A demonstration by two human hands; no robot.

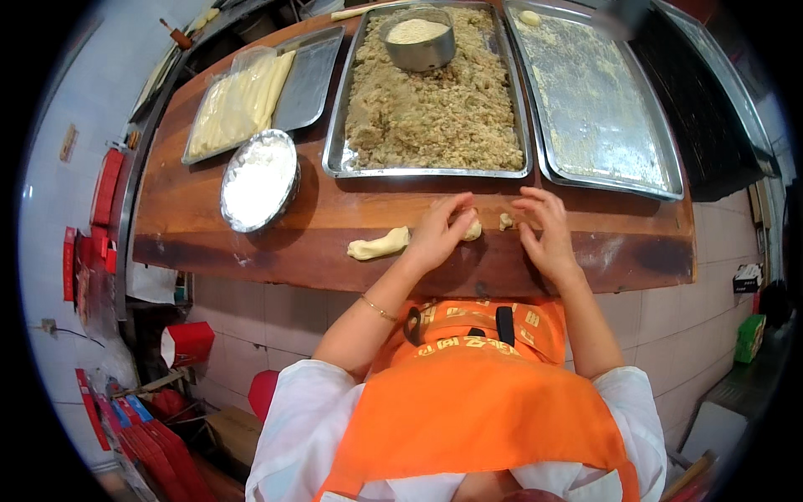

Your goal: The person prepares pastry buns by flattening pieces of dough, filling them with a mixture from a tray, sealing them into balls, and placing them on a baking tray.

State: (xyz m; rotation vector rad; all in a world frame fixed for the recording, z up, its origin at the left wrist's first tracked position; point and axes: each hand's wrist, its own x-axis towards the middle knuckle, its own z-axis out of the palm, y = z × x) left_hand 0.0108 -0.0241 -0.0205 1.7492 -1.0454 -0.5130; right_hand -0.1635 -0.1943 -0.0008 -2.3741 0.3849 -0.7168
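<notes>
My left hand (442, 229) is over the near part of the wooden table, fingers stretched forward and thumb apart. A small pale dough piece (473, 230) lies at its inner side, partly hidden by the hand. My right hand (547, 234) is open, its fingers spread and curved, with nothing visible in it. Between the hands, nearer the right one, sits a small crumbly lump of filling (505, 221). A short, thick dough roll (379, 244) lies just left of my left wrist.
Beyond my hands stands a large tray (427, 173) of crumbly filling, bearing a round metal container (421, 55) of pale crumbs. To its right is a dusted tray (598, 109) with one dough ball (529, 17). Leftward are a bowl of white flour (260, 180) and plastic-covered dough strips (238, 99).
</notes>
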